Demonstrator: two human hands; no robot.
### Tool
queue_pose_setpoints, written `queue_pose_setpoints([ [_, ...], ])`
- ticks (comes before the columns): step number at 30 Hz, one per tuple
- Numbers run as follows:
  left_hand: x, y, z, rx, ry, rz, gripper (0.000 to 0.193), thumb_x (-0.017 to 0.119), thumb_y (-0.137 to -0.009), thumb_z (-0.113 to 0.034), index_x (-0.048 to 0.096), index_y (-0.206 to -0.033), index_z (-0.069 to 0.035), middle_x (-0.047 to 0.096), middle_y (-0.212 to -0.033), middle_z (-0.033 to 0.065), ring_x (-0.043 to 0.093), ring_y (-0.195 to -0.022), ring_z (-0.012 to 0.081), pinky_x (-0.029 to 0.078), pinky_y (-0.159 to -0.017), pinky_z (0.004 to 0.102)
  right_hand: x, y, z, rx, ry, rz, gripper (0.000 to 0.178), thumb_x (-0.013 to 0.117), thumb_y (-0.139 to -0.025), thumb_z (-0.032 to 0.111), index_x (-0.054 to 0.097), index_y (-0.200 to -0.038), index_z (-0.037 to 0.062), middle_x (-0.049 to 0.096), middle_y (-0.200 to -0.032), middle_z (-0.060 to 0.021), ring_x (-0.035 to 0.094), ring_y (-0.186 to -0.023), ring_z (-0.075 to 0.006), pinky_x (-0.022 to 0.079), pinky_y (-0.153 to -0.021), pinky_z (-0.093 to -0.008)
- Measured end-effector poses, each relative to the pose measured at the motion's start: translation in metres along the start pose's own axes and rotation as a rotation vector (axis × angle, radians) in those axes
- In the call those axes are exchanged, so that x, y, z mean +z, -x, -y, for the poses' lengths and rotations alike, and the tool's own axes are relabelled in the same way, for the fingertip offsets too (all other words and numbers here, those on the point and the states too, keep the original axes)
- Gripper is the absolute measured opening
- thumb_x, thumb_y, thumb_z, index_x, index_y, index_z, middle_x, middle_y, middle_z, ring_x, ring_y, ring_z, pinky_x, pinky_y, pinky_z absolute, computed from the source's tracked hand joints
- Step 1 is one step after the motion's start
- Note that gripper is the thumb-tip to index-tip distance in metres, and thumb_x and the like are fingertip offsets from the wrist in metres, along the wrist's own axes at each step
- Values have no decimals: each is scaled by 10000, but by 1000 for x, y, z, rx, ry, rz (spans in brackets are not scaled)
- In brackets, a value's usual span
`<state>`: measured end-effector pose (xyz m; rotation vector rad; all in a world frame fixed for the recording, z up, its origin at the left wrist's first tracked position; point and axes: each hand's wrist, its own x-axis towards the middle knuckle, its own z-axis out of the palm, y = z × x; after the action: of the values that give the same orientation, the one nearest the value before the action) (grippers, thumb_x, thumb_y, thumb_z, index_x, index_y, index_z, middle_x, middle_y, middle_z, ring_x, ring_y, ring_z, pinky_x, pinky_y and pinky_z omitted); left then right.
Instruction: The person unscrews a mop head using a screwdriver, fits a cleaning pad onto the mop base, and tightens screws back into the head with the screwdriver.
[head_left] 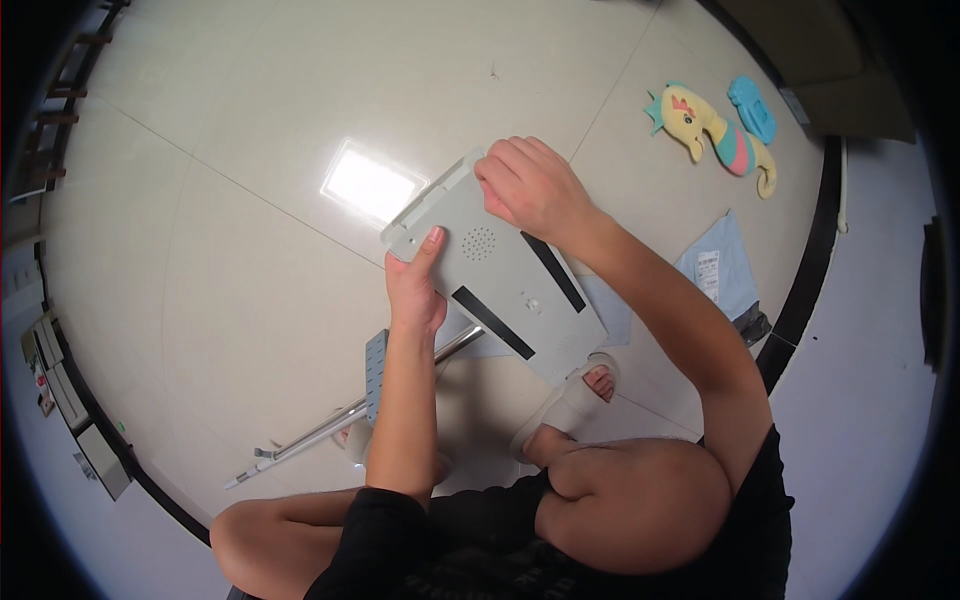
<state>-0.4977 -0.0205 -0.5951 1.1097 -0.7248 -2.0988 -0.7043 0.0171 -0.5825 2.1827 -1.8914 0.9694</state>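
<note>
A flat light-grey plastic panel (478, 275) is held tilted above the floor in front of me. Its upper face has a round patch of small holes, two black strips and a raised lip along the far edge. My left hand (415, 285) grips the panel's left corner, thumb on top and fingers hidden beneath. At the far right corner my right hand (535, 190) is closed on the edge, fingers curled; whether it pinches anything else is hidden. Below the panel, beside my left forearm, are a blue-grey piece with slots (376, 372) and metal tubes (310, 438).
A yellow seahorse plush toy (715, 125) and a blue plastic item (752, 108) lie at the far right. Nearer, a pale blue plastic mailing bag (725, 265) rests by the dark skirting. My slippered foot (580, 395) is close under the panel's near end. Pale blue sheeting (608, 308) shows beneath it.
</note>
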Motion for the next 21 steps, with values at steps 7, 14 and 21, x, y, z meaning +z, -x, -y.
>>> queue_pose_setpoints([
  [7,1,0,-1,-4,-7,7,408,727,-937,-113,591,-1303,4,679,-1218,109,647,-1110,221,517,-964,366,-9,-8,-2,-34,-61,69,237,707,-698,-18,580,-885,51,544,-850,-79,571,-779,-265,492,-717,-368],
  [14,-2,-1,1,-12,13,14,440,732,-930,-117,575,-1322,7,669,-1245,118,633,-1148,233,504,-995,375,-20,10,-4,283,-338,-50,162,650,-738,-50,599,-867,33,590,-841,-87,603,-748,-257,507,-663,-352],
  [21,-16,-10,7,-9,41,-26,461,728,-927,-155,564,-1327,2,654,-1265,124,618,-1172,254,492,-1015,393,-5,121,-58,690,-136,270,83,641,-787,22,626,-867,40,621,-872,-99,631,-784,-310,539,-722,-400],
])
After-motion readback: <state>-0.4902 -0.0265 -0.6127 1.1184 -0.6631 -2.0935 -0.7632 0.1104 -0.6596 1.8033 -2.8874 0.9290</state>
